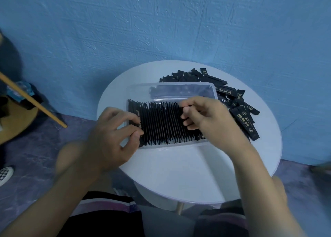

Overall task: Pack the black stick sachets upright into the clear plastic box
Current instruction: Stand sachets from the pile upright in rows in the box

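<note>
Clear plastic box (143, 90): shallow, rectangular, at the middle of the worktop (179, 174) with its long side across the person's front. A strip along the far wall is unfilled; something dark lies in it, too blurred to name.

Packed row of black stick sachets (161, 123): stood on edge, face to face, running from the box's left end to under the right hand. Judged to be packed this way so that each leans on its neighbour and none can fall flat.

Left hand (109, 138): at the row's left end, fingers (132, 119) curled narrow and pressed against the end sachets; it reads as a bookend keeping the row tight, though whether it pinches one sachet cannot be told.

Right hand (206, 115): over the row's right part, fingers bent close and touching the sachet tops, seemingly seating or parting sachets (whether one is held there cannot be told; motion blur).

Loose sachets (238, 109): a flat heap touching the box's far and right sides, within the right hand's reach. Packing is judged well along but unfinished.

Worktop: small, round, white, smooth, on pale wooden legs (180, 208).

Room: blue wall (161, 21) with embossed brick pattern, just behind the worktop; purple mottled floor (35, 147). At left, a wooden seat (16, 122), a slanting wooden stick (32, 100) and a checkered shoe (5, 174).
</note>
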Available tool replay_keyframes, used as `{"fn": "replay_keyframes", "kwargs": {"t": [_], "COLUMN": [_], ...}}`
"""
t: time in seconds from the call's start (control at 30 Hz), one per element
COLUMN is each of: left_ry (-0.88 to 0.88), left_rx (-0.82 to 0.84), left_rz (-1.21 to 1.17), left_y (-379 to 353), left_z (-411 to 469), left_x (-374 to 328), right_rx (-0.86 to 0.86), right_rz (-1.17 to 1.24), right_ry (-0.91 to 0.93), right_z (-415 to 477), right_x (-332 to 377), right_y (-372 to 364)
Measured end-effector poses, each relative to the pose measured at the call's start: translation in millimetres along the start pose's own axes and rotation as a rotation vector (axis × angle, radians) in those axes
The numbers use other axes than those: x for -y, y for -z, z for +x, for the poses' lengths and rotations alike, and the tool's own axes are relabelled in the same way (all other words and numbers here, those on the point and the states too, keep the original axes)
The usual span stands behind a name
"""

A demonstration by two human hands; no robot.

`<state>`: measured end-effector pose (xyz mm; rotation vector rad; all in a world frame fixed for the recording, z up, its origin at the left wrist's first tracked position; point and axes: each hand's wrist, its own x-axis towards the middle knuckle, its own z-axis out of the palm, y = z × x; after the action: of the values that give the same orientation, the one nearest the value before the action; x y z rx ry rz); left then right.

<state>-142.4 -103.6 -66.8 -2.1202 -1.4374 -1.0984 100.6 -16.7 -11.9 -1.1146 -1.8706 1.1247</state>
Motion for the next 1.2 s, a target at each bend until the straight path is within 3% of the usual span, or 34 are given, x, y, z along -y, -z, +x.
{"fn": "replay_keyframes", "kwargs": {"t": [0.37,0.47,0.6,0.67,0.77,0.93,1.2], "left_ry": [0.095,0.143,0.189,0.195,0.201,0.265,0.275], "left_rx": [-0.089,-0.047,0.01,0.045,0.089,-0.01,0.013], "left_rz": [-0.152,-0.187,-0.207,-0.209,-0.193,-0.337,-0.361], "left_y": [0,-2,-3,-1,1,6,6], "left_z": [-1,1,3,3,5,5,3], "left_x": [4,8,13,15,18,17,15], "right_rx": [-0.11,-0.239,-0.435,-0.346,-0.185,-0.13,-0.081], "right_rz": [-0.065,-0.05,-0.367,-0.413,-0.21,0.012,0.022], "right_ry": [0.004,0.047,0.038,-0.062,-0.137,-0.155,-0.193], "right_z": [-4,-1,1,-1,-4,-18,-30], "right_x": [1,-4,-21,-29,-32,-18,-25], "right_y": [18,20,33,38,38,38,37]}}
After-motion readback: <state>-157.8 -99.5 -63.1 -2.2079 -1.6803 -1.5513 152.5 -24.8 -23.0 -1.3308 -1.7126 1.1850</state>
